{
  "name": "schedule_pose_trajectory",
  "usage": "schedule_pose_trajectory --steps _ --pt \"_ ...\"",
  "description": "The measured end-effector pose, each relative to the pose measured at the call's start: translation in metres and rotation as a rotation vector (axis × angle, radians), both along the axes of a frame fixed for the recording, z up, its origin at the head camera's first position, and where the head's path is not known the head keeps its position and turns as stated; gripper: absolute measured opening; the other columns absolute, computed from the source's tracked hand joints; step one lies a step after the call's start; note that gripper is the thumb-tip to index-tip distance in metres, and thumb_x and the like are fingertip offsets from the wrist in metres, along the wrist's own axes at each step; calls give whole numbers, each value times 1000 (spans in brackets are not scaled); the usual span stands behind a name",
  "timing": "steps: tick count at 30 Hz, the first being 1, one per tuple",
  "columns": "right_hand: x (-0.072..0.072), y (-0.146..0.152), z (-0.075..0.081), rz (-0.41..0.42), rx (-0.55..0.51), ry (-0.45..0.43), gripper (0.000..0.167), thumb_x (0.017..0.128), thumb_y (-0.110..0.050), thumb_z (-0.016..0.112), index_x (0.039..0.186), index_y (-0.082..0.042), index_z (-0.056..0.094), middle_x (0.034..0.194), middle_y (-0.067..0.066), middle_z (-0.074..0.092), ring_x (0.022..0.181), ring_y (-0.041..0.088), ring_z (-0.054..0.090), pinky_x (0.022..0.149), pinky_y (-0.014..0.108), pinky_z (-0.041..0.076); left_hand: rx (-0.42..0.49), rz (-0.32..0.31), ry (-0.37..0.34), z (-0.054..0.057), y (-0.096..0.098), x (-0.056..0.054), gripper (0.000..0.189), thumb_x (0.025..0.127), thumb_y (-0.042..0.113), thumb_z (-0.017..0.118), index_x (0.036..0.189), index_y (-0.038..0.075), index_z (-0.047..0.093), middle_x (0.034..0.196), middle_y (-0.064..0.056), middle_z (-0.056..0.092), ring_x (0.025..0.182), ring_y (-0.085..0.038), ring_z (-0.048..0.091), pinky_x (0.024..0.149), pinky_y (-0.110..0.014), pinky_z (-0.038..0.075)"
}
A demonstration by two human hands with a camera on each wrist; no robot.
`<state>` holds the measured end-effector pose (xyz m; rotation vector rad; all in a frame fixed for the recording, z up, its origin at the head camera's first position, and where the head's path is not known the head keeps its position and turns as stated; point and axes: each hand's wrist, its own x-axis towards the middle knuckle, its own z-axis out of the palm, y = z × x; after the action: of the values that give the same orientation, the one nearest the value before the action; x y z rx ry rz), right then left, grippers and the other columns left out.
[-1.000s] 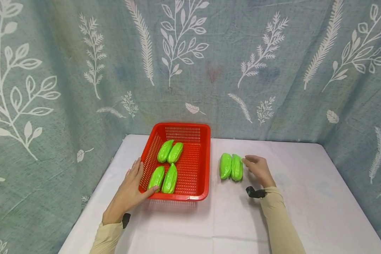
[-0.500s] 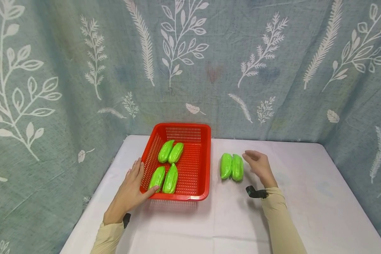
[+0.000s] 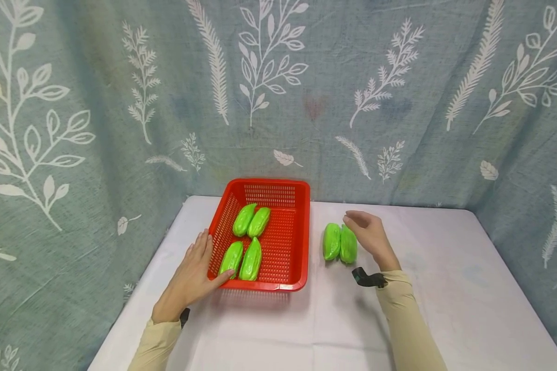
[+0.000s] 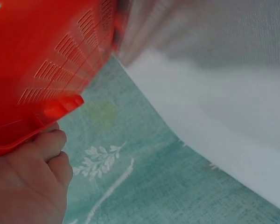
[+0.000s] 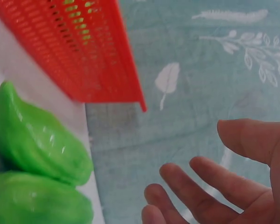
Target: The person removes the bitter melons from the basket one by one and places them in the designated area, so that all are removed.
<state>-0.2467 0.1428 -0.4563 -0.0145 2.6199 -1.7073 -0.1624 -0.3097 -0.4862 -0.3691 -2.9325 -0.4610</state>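
I'm watching the right hand (image 3: 370, 235), fingers loosely parted, hiding part of a green gourd (image 3: 348, 248) on white tablecloth (image 3: 445, 278), left hand (image 3: 189, 275) resting straight fingers against red basket (image 3: 304, 247), wrist view cropping it.

Your sleeves are long, plain and pale beige: in the head view, the left sleeve (image 3: 153, 348) sits at 7 o'clock and the right sleeve (image 3: 410, 324) between 4 and 5. The cloth bunches in small creases near each wrist, and both of your hands are bare. A curved black gadget (image 3: 369, 279) juts from your right wrist toward 9 o'clock, its blunt end faintly greenish. Toward 2 o'clock from your left cuff (image 3: 167, 328), a black piece (image 3: 184, 316) shows only partly.
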Motion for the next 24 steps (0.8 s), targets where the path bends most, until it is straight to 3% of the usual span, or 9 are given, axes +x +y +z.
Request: schedule_pose_trajectory --steps 16,24 --pt "6 -49 43 220 13 136 46 102 -30 64 140 -3 63 136 19 69 126 38 67 107 54 54 -53 -8 11 3 -1 -1 114 91 68 62 161 -11 17 172 -28 11 161 -45 12 127 -64 21" --pt "3 -82 53 277 42 144 48 101 -30 65 141 -3 62 138 16 68 122 36 69 102 51 57 -42 -7 2 2 -1 -1 114 91 68 62 161 -10 17 172 -27 11 161 -45 11 127 -63 20"
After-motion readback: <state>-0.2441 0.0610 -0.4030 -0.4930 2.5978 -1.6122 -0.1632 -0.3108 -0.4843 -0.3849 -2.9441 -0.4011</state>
